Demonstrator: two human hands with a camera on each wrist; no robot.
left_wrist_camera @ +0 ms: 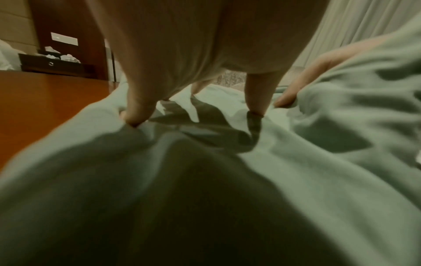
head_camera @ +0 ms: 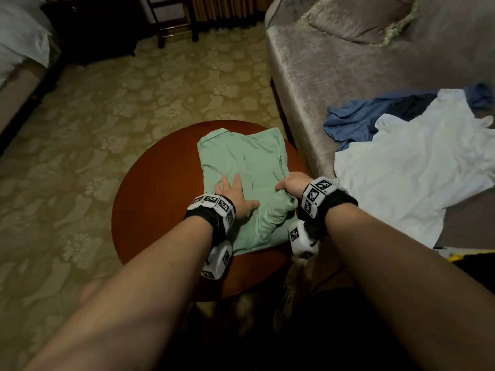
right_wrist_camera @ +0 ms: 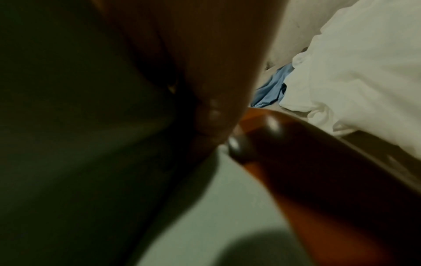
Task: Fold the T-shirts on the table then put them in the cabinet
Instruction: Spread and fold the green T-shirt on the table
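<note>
A mint-green T-shirt (head_camera: pixel 249 162) lies partly folded on the round red-brown table (head_camera: pixel 150 199). My left hand (head_camera: pixel 233 194) lies flat on the shirt's near half, fingers spread; in the left wrist view its fingertips (left_wrist_camera: pixel 134 117) press into the green cloth (left_wrist_camera: pixel 205 180). My right hand (head_camera: pixel 290 184) grips the shirt's right edge, thumb on top, fingers tucked under a bunched fold. The right wrist view is dark and shows that hand (right_wrist_camera: pixel 205 81) against the green cloth (right_wrist_camera: pixel 205 207) at the table's rim (right_wrist_camera: pixel 318 180). The cabinet is not in view.
A white garment (head_camera: pixel 407 167) and a blue one (head_camera: pixel 359 116) lie crumpled on the grey sofa (head_camera: pixel 334 57) right of the table. Patterned carpet (head_camera: pixel 107 116) surrounds the table. A bed edge (head_camera: pixel 18 49) and dark furniture (head_camera: pixel 101 28) stand at the far left.
</note>
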